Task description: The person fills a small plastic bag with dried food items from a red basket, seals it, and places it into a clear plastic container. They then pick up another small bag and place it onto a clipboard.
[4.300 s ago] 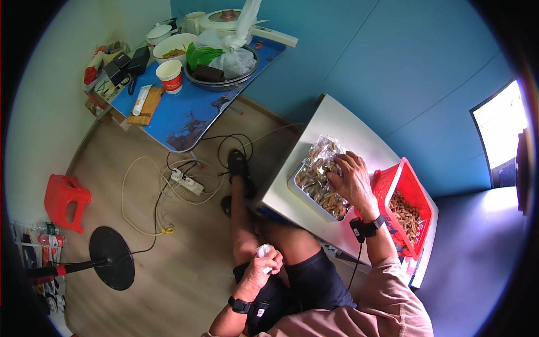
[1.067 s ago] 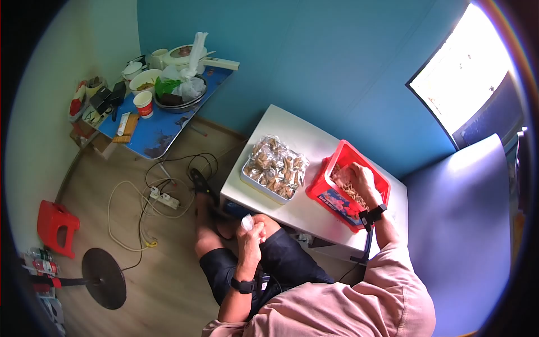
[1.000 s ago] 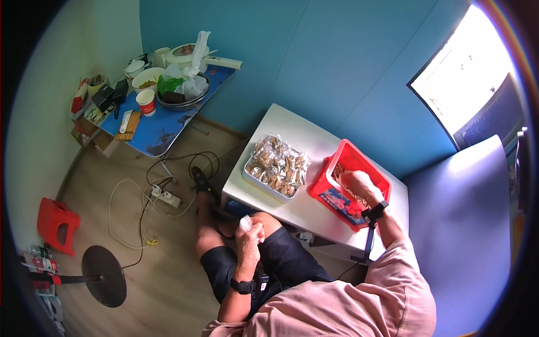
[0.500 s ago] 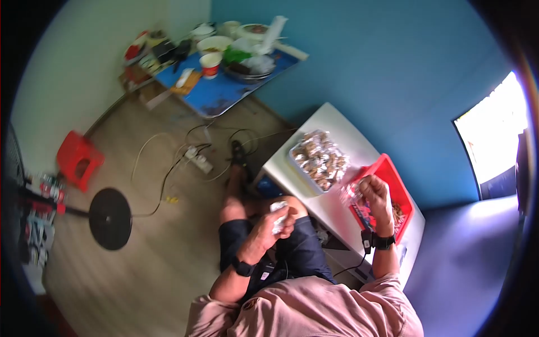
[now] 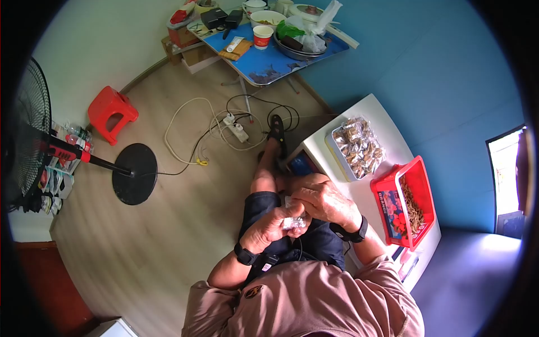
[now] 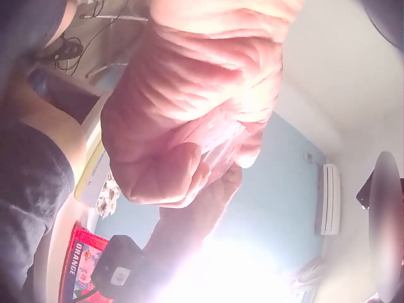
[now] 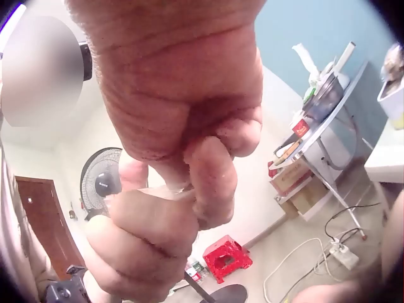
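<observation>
Above the lap, the left hand [image 5: 275, 226] curls round a small clear plastic wrapper [image 5: 294, 223], also seen crumpled in the palm in the left wrist view. The right hand [image 5: 328, 203] meets it there, its fingertips pinching the wrapper's upper part; in the right wrist view a strip of clear film [image 7: 169, 192] runs between the two hands. On the white table a shallow tray [image 5: 341, 155] is heaped with clear wrapped packets [image 5: 360, 147] of brown pieces. Beside it a red basket [image 5: 425, 216] holds loose brown pieces [image 5: 412, 208].
A blue table [image 5: 250, 62] at the back bears bowls, a paper cup [image 5: 262, 37] and plastic bags. On the floor are a power strip [image 5: 236, 128] with cables, a red stool [image 5: 111, 112] and a standing fan [image 5: 135, 173]. A blue padded seat [image 5: 477, 275] is at the right.
The right hand has left the basket and moved over to the left hand above the lap, where both hold the wrapper. The head view has shifted, showing more of the fan.
</observation>
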### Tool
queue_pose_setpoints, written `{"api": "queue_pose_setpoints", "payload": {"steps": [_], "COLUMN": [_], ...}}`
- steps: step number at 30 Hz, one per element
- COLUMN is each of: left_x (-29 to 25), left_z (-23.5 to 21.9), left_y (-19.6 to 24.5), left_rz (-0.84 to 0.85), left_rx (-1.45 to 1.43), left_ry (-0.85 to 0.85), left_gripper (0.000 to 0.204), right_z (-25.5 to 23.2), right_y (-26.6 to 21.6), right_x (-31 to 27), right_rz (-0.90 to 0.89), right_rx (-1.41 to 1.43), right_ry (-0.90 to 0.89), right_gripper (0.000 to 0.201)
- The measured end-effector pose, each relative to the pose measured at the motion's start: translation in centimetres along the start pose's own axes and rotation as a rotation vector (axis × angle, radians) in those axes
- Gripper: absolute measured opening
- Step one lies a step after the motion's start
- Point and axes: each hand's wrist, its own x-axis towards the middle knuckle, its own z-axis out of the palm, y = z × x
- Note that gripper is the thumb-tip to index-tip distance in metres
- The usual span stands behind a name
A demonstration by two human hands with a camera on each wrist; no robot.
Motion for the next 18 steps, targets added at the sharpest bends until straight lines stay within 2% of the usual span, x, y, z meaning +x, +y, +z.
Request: {"api": "queue_pose_setpoints", "payload": {"steps": [1,3,5,7,8,9,11,12,13,15,17,18], "left_x": [0.1,0.2,0.2,0.3,0.5,0.4,0.3,0.3,0.3,0.3,0.1,0.2], "left_z": [-0.4,-0.1,0.7,0.8,0.4,0.4,0.9,1.3,1.6,1.7,1.3,1.0], "left_y": [-0.3,-0.2,-0.1,-0.2,-0.6,-0.8,-1.0,-1.1,-1.3,-2.2,-2.7,-3.0], "left_rz": [-0.002,-0.12,-0.132,-0.141,-0.156,-0.177,-0.176,-0.167,-0.171,-0.136,-0.153,-0.133], "left_rx": [0.006,0.083,0.111,0.138,0.168,0.192,0.176,0.163,0.163,0.156,0.193,0.195], "left_ry": [-0.007,0.076,0.094,0.115,0.073,0.038,0.036,0.029,0.034,0.009,-0.002,-0.046], "left_gripper": [0.048,0.031,0.025,0.018,0.017,0.016,0.018,0.021,0.021,0.027,0.032,0.033], "right_z": [0.4,0.0,-0.3,-0.5,-0.5,-0.2,0.6,0.8,0.8,1.0,1.6,1.5], "right_y": [-0.1,-0.6,-1.2,-1.8,-1.6,-1.1,0.5,0.4,0.2,-0.7,-0.5,-0.3], "right_x": [-0.4,-0.7,-1.0,-1.3,-1.8,-2.4,-3.6,-4.4,-5.2,-6.4,-7.2,-7.3], "right_rz": [0.015,0.061,0.104,0.284,0.363,0.368,0.158,0.247,0.248,0.587,0.532,0.444], "right_rx": [0.015,0.031,0.045,0.047,0.156,0.163,0.378,0.447,0.452,0.719,0.732,0.651], "right_ry": [0.018,0.006,-0.005,0.043,-0.021,-0.018,-0.012,-0.018,-0.015,-0.051,-0.006,-0.031], "right_gripper": [0.015,0.017,0.019,0.023,0.024,0.024,0.027,0.024,0.024,0.017,0.015,0.015]}}
